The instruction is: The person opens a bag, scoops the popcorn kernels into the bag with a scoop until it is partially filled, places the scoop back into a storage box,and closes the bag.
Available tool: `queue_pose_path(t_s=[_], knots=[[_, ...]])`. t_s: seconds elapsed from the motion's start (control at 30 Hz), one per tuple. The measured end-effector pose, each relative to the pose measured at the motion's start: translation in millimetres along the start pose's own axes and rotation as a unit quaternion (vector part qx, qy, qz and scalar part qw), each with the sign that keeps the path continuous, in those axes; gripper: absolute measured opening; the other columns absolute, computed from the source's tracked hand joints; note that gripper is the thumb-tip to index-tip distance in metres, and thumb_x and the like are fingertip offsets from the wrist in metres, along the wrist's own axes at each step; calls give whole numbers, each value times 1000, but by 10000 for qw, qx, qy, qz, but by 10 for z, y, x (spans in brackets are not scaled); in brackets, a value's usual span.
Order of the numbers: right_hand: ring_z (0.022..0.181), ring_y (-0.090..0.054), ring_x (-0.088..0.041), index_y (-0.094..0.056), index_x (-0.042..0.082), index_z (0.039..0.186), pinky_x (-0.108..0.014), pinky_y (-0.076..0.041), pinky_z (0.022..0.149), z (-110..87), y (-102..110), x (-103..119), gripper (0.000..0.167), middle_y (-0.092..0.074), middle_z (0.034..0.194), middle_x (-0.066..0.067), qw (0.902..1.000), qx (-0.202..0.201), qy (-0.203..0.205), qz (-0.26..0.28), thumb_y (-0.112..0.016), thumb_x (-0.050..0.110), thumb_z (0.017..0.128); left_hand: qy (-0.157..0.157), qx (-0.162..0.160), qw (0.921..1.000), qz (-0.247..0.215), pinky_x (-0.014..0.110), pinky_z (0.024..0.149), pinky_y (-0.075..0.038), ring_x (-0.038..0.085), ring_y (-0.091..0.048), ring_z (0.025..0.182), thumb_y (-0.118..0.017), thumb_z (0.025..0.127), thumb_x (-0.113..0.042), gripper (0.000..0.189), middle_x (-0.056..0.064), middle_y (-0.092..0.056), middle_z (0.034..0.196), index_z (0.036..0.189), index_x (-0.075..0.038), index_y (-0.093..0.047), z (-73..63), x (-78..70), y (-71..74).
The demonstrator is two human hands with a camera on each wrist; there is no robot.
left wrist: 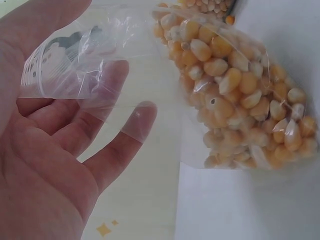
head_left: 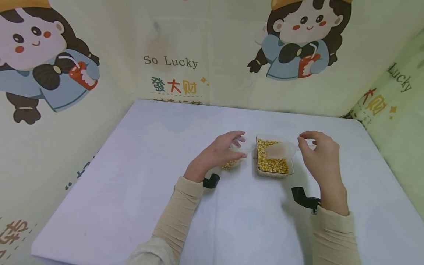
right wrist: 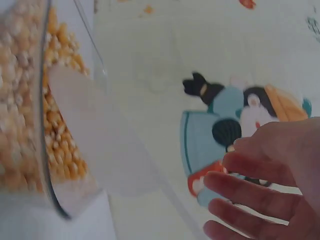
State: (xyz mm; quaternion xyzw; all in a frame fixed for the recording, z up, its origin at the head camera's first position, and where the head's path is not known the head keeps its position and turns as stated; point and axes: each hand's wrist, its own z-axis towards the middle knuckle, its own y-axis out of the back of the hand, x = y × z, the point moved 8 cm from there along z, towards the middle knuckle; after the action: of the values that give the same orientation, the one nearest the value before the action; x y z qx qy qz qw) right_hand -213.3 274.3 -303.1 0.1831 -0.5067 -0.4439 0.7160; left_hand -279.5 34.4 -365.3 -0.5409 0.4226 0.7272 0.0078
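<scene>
In the head view, my left hand [head_left: 216, 152] is at a clear plastic bag of corn kernels [head_left: 230, 164]. The left wrist view shows its fingers spread around the bag's crumpled upper part, thumb above; kernels fill the bag's lower part [left wrist: 240, 95]. To the right stands a clear rectangular container [head_left: 275, 174] of corn kernels. A translucent white scoop [head_left: 277, 151] lies on the kernels, its handle reaching over the right rim. My right hand [head_left: 319, 158] hovers beside that handle, thumb and index tips close together. In the right wrist view its fingers look relaxed, gripping nothing visible.
All this is on a white-covered table [head_left: 132, 184]. Behind it hangs a pale curtain [head_left: 225, 66] with cartoon figures and lettering. Black curved camera mounts [head_left: 301, 197] stick out from both wrists.
</scene>
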Motion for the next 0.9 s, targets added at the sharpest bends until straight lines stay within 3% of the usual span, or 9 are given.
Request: queue_pose_path(t_s=[0.1,0.23,0.43,0.57,0.77,0.9], knots=[[106,-57,-50,-70,-8,101,-65,-41,94,3,-122,231,17,-68,106,-31,9979,20,647,-59,-59,4,95,-34,-50,10000,-51,39,102,-48,17,-58,117,-76,88,-26,74,9,-59,138,150,-9,-39,-16,11,34],[104,-57,-46,-71,-8,94,-61,-44,94,11,-348,453,11,-70,97,-28,9913,415,1243,-101,-62,-2,90,-84,-126,9999,-35,37,100,-49,16,-57,118,-75,89,-27,75,6,-59,137,151,-8,-38,-38,19,82],[102,-59,-42,-72,-5,91,-55,-49,91,22,-739,611,10,-72,93,-22,9775,1452,1477,-402,-63,0,89,26,-336,9994,-12,36,100,-50,15,-58,118,-75,89,-28,73,0,-60,134,150,-11,-39,-85,39,185],[105,-60,-41,-73,-4,92,-52,-51,93,-9,-957,694,9,-72,94,-19,9664,1899,1653,-523,-66,0,88,48,-543,9985,-76,37,99,-51,14,-59,118,-76,89,-29,71,-1,-62,132,149,-12,-41,-116,71,263],[98,-62,-37,-74,-1,87,-46,-54,86,-90,-1222,793,7,-73,86,-14,9438,1993,2431,-1023,-70,-3,82,228,-757,9967,-194,38,101,-49,13,-58,119,-76,88,-31,71,-3,-62,132,149,-17,-42,-148,143,338],[99,-63,-35,-74,-1,88,-45,-54,85,-110,-1280,771,10,-73,88,-14,9390,2016,2466,-1298,-70,-5,80,260,-732,9967,-242,38,100,-50,13,-58,119,-75,88,-33,71,-4,-61,133,149,-18,-41,-141,151,335]])
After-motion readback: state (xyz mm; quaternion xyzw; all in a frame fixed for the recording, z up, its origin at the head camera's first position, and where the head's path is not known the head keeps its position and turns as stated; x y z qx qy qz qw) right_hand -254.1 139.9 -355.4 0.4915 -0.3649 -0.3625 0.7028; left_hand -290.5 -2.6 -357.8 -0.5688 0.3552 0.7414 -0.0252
